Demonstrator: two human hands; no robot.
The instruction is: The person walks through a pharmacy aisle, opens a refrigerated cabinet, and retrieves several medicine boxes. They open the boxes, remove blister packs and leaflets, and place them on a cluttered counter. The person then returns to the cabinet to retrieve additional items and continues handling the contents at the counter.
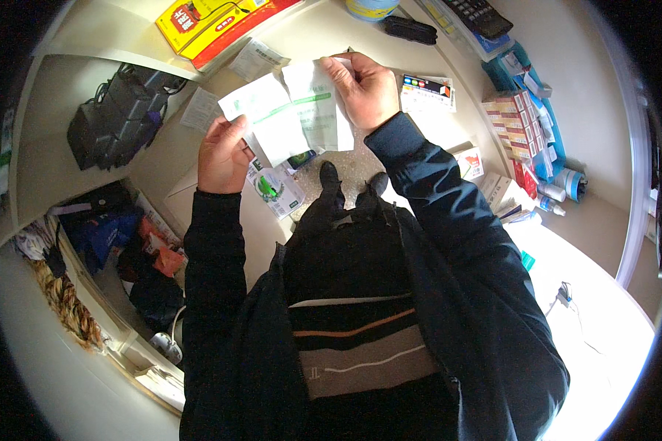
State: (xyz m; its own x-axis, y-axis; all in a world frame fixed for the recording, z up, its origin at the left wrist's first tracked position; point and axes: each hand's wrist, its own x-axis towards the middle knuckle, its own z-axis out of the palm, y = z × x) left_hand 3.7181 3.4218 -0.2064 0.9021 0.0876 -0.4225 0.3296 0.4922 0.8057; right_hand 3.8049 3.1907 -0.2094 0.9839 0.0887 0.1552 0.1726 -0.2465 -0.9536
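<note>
A white paper sheet with green print (319, 113), creased down the middle, is stretched between my two hands. My left hand (224, 151) pinches its left edge between thumb and fingers. The upper right part is gripped by my right hand (366, 88), thumb on top. Behind the sheet's lower edge shows a green and white printed packet or leaflet (276, 189), with a dark item partly covered by the paper. Two printed papers (259, 59) (199, 108) lie on the surface beyond. To the right of my right hand are printed cards or leaflets (427, 93).
Shelves at the left hold stacked black boxes with cables (124, 118) and bags (102, 231). A yellow and red box (215, 25) stands at the top. Small stacked cartons (513, 124), bottles (551, 191) and a black remote or phone handset (479, 16) are at the right.
</note>
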